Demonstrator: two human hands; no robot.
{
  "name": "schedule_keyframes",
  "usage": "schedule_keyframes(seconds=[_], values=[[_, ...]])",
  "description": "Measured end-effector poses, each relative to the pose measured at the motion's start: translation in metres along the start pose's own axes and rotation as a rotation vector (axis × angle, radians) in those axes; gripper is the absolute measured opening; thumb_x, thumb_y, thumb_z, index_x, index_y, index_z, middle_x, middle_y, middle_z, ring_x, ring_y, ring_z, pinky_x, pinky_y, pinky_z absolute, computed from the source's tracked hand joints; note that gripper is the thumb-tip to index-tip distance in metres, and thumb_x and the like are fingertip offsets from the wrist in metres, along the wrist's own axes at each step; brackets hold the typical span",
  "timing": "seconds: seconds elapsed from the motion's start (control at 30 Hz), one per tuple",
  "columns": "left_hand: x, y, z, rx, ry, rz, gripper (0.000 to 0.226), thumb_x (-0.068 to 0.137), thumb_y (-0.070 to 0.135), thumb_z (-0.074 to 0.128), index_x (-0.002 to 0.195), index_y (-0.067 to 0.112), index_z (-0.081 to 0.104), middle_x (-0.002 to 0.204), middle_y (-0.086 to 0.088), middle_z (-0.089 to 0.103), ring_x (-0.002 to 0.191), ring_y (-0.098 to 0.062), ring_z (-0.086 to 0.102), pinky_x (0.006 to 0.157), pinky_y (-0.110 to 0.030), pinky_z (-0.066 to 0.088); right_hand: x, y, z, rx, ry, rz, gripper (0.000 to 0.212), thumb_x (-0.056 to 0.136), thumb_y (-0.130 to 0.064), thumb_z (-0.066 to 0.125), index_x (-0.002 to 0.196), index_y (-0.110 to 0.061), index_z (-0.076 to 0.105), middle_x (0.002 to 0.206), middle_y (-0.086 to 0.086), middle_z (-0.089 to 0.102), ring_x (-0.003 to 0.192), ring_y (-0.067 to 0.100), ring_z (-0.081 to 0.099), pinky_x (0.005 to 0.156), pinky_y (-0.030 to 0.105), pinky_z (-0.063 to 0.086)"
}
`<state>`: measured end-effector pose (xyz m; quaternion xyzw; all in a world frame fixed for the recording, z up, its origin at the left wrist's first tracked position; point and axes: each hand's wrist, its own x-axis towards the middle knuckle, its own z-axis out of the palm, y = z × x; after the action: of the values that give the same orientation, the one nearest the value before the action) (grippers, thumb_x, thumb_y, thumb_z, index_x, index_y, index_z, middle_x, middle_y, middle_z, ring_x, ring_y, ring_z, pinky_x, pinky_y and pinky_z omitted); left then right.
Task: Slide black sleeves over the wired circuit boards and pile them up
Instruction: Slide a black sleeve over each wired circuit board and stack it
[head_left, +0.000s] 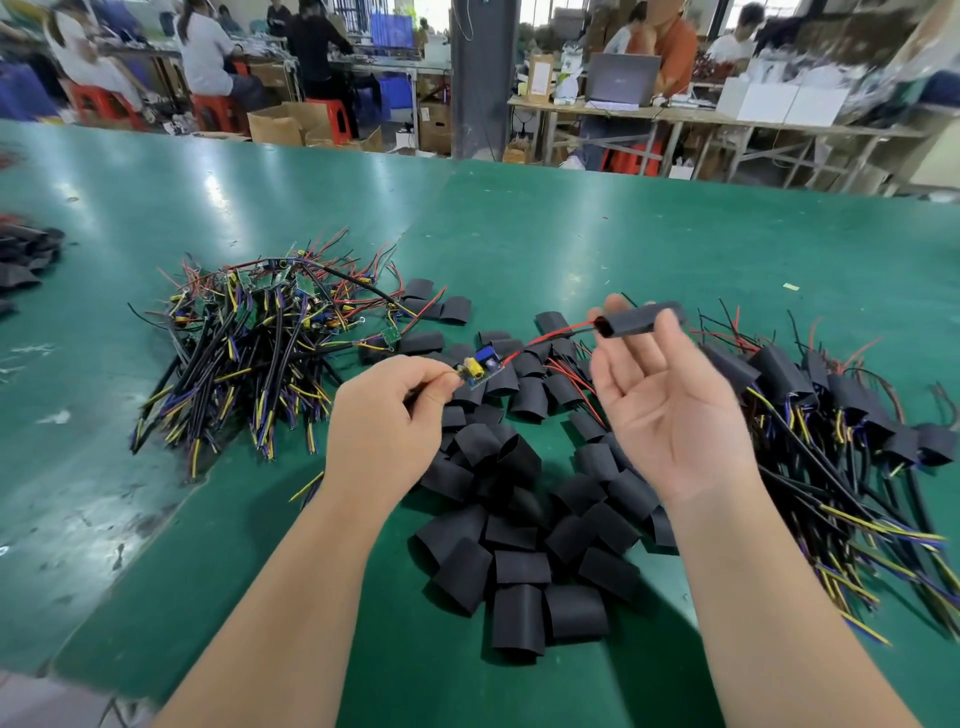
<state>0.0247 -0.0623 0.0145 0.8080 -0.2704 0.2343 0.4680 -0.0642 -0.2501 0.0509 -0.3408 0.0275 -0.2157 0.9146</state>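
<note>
Both hands hold one board and one sleeve above the worktop (571, 218).

The left hand (384, 415) pinches the board (480, 369) at its cable end, fingers curled. The right hand (670, 415), palm up, pinches the sleeve (641, 318) between thumb and fingertip, the other fingers relaxed. The red wires (545, 340) run from the board into the sleeve mouth; the board itself is outside it. Below, loose sleeves (519, 545) lie toward the near edge, bare boards (260, 332) are heaped on the left side, and sleeved boards (831, 410) are piled toward the right edge.
</note>
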Motion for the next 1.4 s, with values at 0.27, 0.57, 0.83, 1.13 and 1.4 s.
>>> schedule_keyframes(seconds=[0.27, 0.57, 0.83, 1.13, 1.4], values=[[-0.006, 0.011, 0.006, -0.141, -0.084, 0.082, 0.012, 0.085, 0.018, 0.062, 0.085, 0.013, 0.073, 0.076, 0.011, 0.065, 0.071, -0.004, 0.058, 0.069, -0.018, 0.046, -0.004, 0.031, 0.010, -0.216, -0.108, 0.052, 0.044, 0.077, -0.009, 0.059, 0.120, -0.004, 0.051, 0.105, 0.008, 0.072, 0.097, 0.022, 0.070, 0.079, 0.028, 0.056], [-0.006, 0.014, 0.006, -0.206, -0.054, 0.063, 0.012, 0.084, 0.016, 0.062, 0.085, 0.013, 0.073, 0.077, 0.020, 0.063, 0.071, 0.004, 0.057, 0.066, -0.007, 0.040, -0.007, 0.028, 0.006, -0.406, -0.151, 0.007, 0.028, 0.070, -0.007, 0.064, 0.095, -0.006, 0.055, 0.093, 0.008, 0.074, 0.091, 0.021, 0.068, 0.075, 0.028, 0.057], [-0.005, 0.013, 0.009, -0.250, -0.027, 0.058, 0.011, 0.082, 0.018, 0.069, 0.090, 0.025, 0.074, 0.076, 0.025, 0.066, 0.075, 0.005, 0.062, 0.069, -0.008, 0.044, -0.006, 0.040, 0.007, -0.238, -0.065, 0.170, 0.028, 0.076, -0.023, 0.066, 0.098, -0.007, 0.060, 0.095, 0.009, 0.075, 0.081, 0.015, 0.073, 0.070, 0.024, 0.056], [-0.008, 0.010, 0.009, -0.188, -0.073, 0.113, 0.008, 0.081, 0.018, 0.068, 0.081, 0.026, 0.071, 0.078, 0.015, 0.069, 0.069, -0.010, 0.064, 0.064, -0.032, 0.053, -0.008, 0.048, 0.009, -0.423, 0.012, 0.105, 0.006, 0.085, -0.013, 0.065, 0.087, -0.010, 0.060, 0.082, 0.002, 0.074, 0.073, 0.013, 0.070, 0.068, 0.026, 0.057], [-0.008, 0.012, 0.006, -0.261, -0.034, -0.020, 0.027, 0.074, 0.027, 0.079, 0.084, 0.022, 0.055, 0.072, 0.017, 0.069, 0.062, -0.004, 0.062, 0.063, -0.009, 0.043, -0.011, 0.044, 0.022, -0.282, 0.068, 0.150, 0.016, 0.089, 0.005, 0.056, 0.097, -0.009, 0.059, 0.091, 0.013, 0.071, 0.071, 0.018, 0.070, 0.060, 0.021, 0.055]])
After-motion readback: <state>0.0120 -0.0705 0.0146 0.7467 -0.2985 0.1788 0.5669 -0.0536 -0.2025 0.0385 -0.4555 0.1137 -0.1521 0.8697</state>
